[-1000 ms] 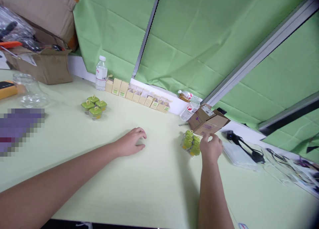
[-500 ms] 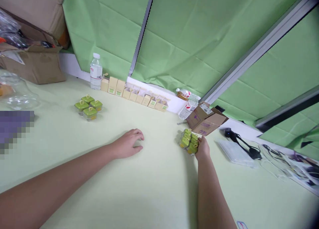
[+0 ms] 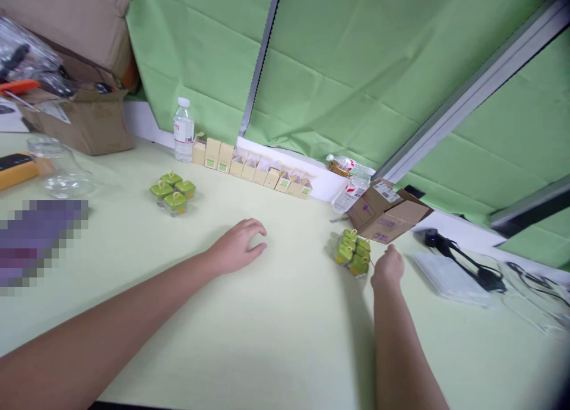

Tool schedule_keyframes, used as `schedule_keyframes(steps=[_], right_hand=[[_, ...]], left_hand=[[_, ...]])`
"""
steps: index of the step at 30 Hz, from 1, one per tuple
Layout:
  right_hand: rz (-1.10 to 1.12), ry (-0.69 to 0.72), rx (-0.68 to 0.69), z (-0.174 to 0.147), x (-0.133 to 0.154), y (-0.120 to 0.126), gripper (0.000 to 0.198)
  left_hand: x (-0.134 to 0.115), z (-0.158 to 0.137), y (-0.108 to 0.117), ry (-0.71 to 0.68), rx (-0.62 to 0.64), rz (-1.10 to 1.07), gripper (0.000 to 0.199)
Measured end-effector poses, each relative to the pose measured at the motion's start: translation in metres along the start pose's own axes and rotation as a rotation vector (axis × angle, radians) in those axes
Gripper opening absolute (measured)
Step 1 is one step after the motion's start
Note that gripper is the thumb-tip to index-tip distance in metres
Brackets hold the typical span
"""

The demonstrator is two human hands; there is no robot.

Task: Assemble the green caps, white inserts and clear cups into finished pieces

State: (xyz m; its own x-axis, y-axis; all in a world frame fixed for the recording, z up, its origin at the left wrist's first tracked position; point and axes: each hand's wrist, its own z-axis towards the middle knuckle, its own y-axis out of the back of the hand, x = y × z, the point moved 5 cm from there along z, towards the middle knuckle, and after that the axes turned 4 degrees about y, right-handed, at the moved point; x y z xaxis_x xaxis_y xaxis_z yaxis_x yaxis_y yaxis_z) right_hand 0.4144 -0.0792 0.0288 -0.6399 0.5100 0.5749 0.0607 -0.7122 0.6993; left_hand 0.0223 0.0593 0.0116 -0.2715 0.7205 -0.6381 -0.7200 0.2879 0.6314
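Note:
My left hand (image 3: 238, 246) rests over the middle of the table, thumb and curved fingers apart, with nothing between them. My right hand (image 3: 388, 267) is just right of a tight group of small clear containers with green lids (image 3: 352, 254), with a narrow gap between. Its fingers point away from me and are mostly hidden, so its grip cannot be made out. Each lid carries a pale yellow loop. A second group of similar green-lidded containers (image 3: 173, 191) stands at the left, beyond my left forearm.
A row of small cream cartons (image 3: 249, 166) lines the back edge beside a water bottle (image 3: 183, 131). An open cardboard box (image 3: 383, 214) stands beyond my right hand. Plastic sleeves (image 3: 449, 279) and a black cabled device (image 3: 463, 261) lie right. A glass vessel (image 3: 65, 172) stands left.
My right hand has moved right, away from the green-lidded containers it was touching. My left hand stays open over the table. The view has shifted slightly left.

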Motion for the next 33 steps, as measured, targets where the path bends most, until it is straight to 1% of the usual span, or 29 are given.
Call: schedule_keyframes(steps=[1, 2, 3, 4, 5, 6, 7, 8, 9, 11, 13, 14, 17, 19, 21, 23, 24, 25, 27, 28, 30, 31, 33], right_hand=[[0.01, -0.052, -0.092, -0.003, 0.002, 0.008, 0.069], [0.026, -0.077, -0.165, -0.007, 0.007, 0.014, 0.064], [0.046, -0.077, -0.218, -0.012, 0.015, 0.017, 0.059], [0.075, -0.045, -0.267, -0.019, 0.027, 0.02, 0.054], [0.138, 0.048, -0.323, -0.028, 0.042, 0.022, 0.05], [0.174, 0.15, -0.335, -0.039, 0.06, 0.021, 0.047], [0.19, 0.236, -0.301, -0.05, 0.077, 0.016, 0.045], [0.197, 0.301, -0.235, -0.061, 0.092, 0.01, 0.044], [0.208, 0.352, -0.158, -0.073, 0.107, 0.002, 0.042], [0.262, 0.456, -0.039, -0.095, 0.13, -0.013, 0.039], [0.308, 0.562, 0.057, -0.113, 0.145, -0.025, 0.036], [0.335, 0.604, 0.104, -0.119, 0.15, -0.031, 0.033], [0.41, 0.665, 0.204, -0.128, 0.156, -0.04, 0.027], [0.451, 0.668, 0.281, -0.131, 0.159, -0.041, 0.025], [0.498, 0.687, 0.434, -0.139, 0.165, -0.043, 0.029], [0.542, 0.731, 0.659, -0.154, 0.174, -0.046, 0.042], [0.555, 0.752, 0.766, -0.162, 0.178, -0.047, 0.048], [0.558, 0.771, 0.837, -0.17, 0.182, -0.049, 0.046], [0.546, 0.805, 0.886, -0.179, 0.186, -0.052, 0.031], [0.547, 0.81, 0.896, -0.181, 0.186, -0.053, 0.03], [0.573, 0.768, 0.914, -0.181, 0.185, -0.057, 0.034], [0.596, 0.726, 0.928, -0.179, 0.183, -0.059, 0.034], [0.65, 0.639, 0.961, -0.175, 0.18, -0.061, 0.032]], left_hand=[[0.003, 0.004, 0.013, 0.001, -0.09, 0.039, 0.018], [0.007, 0.007, 0.027, 0.015, -0.184, 0.085, 0.018], [0.014, 0.008, 0.044, 0.051, -0.305, 0.137, 0.018], [0.021, 0.008, 0.061, 0.108, -0.441, 0.2, 0.019], [0.031, 0.006, 0.077, 0.178, -0.566, 0.263, 0.021], [0.04, 0.004, 0.09, 0.251, -0.655, 0.316, 0.024], [0.051, 0.0, 0.101, 0.32, -0.721, 0.352, 0.027], [0.061, -0.002, 0.108, 0.383, -0.751, 0.371, 0.028], [0.071, -0.004, 0.112, 0.434, -0.747, 0.377, 0.026], [0.086, -0.005, 0.114, 0.505, -0.708, 0.388, 0.017], [0.09, -0.004, 0.111, 0.505, -0.673, 0.379, 0.009], [0.087, -0.002, 0.107, 0.483, -0.658, 0.361, 0.007], [0.064, 0.002, 0.087, 0.395, -0.577, 0.234, 0.007], [0.039, 0.004, 0.063, 0.346, -0.454, 0.105, 0.007], [0.01, 0.003, 0.035, 0.252, -0.304, -0.087, 0.009], [-0.016, -0.001, 0.011, 0.137, -0.171, -0.25, 0.016], [-0.025, -0.004, 0.002, 0.086, -0.114, -0.28, 0.02], [-0.03, -0.007, -0.005, 0.063, -0.055, -0.302, 0.028], [-0.029, -0.011, -0.014, 0.071, 0.081, -0.336, 0.049], [-0.026, -0.013, -0.016, 0.087, 0.152, -0.35, 0.06], [-0.02, -0.016, -0.018, 0.104, 0.27, -0.362, 0.079], [-0.018, -0.017, -0.018, 0.103, 0.306, -0.358, 0.085], [-0.017, -0.018, -0.016, 0.09, 0.328, -0.337, 0.092]])
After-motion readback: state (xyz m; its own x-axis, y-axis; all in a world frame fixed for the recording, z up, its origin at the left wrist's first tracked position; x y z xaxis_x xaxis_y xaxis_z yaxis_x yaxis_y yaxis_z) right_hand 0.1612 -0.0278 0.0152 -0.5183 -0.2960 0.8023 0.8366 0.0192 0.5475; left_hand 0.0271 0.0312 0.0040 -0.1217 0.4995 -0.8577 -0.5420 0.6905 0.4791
